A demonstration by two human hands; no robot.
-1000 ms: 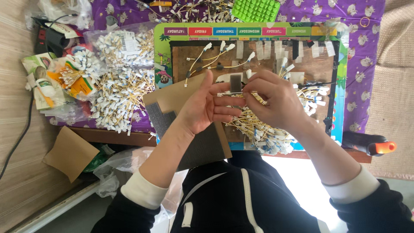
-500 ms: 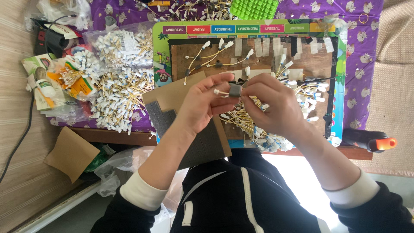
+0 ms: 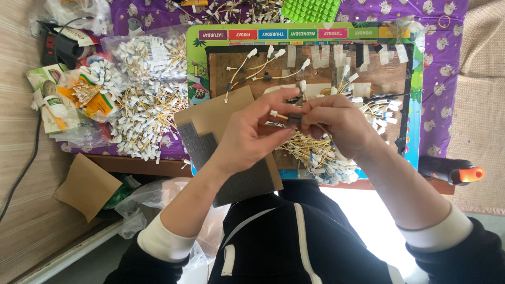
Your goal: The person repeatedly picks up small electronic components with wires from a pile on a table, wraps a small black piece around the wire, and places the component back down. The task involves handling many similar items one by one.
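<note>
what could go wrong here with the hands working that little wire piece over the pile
The left hand and right hand pinch a small dark part on a thin wire. If it slips, it may vanish into the wire pile right below. The pile reaches the table's near edge, so a nudge from a wrist could push pieces off. The cardboard sheet overhangs that edge and might slide down.

A low wooden table carries a purple cloth printed with small animals. At the centre of the cloth lies a bright green-edged board with a row of coloured labels, and a brown work panel rests on it. At nine o'clock from the board lies a heap of short yellow wires with white plugs. At twelve o'clock sits a green studded mat.
</note>
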